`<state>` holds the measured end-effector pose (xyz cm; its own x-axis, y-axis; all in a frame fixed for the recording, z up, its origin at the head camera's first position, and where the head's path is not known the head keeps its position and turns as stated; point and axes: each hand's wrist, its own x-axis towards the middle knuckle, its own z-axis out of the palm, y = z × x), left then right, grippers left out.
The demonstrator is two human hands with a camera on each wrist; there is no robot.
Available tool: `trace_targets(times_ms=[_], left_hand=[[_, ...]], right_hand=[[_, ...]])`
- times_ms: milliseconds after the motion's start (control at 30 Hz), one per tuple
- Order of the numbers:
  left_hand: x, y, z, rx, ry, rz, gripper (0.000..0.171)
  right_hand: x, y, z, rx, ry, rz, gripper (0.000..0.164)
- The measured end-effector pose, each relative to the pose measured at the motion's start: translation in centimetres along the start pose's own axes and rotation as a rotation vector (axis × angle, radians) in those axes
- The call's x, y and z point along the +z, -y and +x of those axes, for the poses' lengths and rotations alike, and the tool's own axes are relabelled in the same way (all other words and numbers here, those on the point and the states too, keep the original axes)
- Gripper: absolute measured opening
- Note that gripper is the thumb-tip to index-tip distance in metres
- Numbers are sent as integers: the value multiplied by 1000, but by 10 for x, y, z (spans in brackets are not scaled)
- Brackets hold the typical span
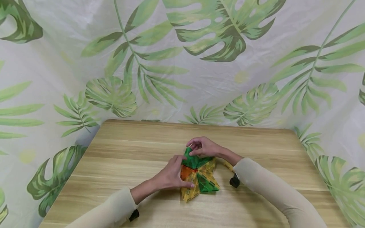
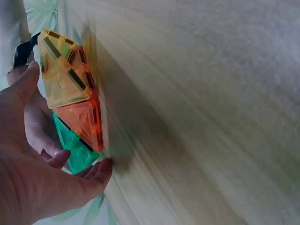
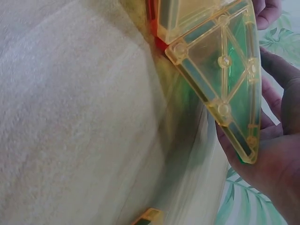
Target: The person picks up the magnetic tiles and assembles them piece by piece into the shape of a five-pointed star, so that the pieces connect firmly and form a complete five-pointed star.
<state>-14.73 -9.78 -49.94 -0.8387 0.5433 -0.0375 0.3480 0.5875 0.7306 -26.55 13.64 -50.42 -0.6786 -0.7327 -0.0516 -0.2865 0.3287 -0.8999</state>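
Observation:
A star-shaped build of translucent magnetic tiles (image 1: 206,185) sits on the table, with green, yellow and orange triangles meeting at a red centre. My left hand (image 1: 172,174) holds its left side, thumb over a yellow tile (image 2: 63,84) and fingertips by a green tile (image 2: 77,152). An orange tile (image 2: 82,119) shows between them. My right hand (image 1: 206,147) reaches over the far side and pinches the green tip between thumb and fingers. In the right wrist view a large yellow triangle (image 3: 206,70) partly hides that hand.
A separate yellow piece (image 1: 228,165) lies right of the build, beside the right sleeve; its end (image 3: 149,216) also shows in the right wrist view. Black wrist mounts hang under both cuffs. Behind the wooden table (image 1: 128,139) hangs a leaf-print cloth (image 1: 205,85).

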Motion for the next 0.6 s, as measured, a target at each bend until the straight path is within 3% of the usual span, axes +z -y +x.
trace_targets(times_ms=[300,600], left_hand=[[-4,0,3,5,30,41,94],[-18,10,10,22,21,-8,56]], right_hand=[[-5,-4,-8,28,-50,-28,40],[-18,-13,-31,89,-121,-65,33]])
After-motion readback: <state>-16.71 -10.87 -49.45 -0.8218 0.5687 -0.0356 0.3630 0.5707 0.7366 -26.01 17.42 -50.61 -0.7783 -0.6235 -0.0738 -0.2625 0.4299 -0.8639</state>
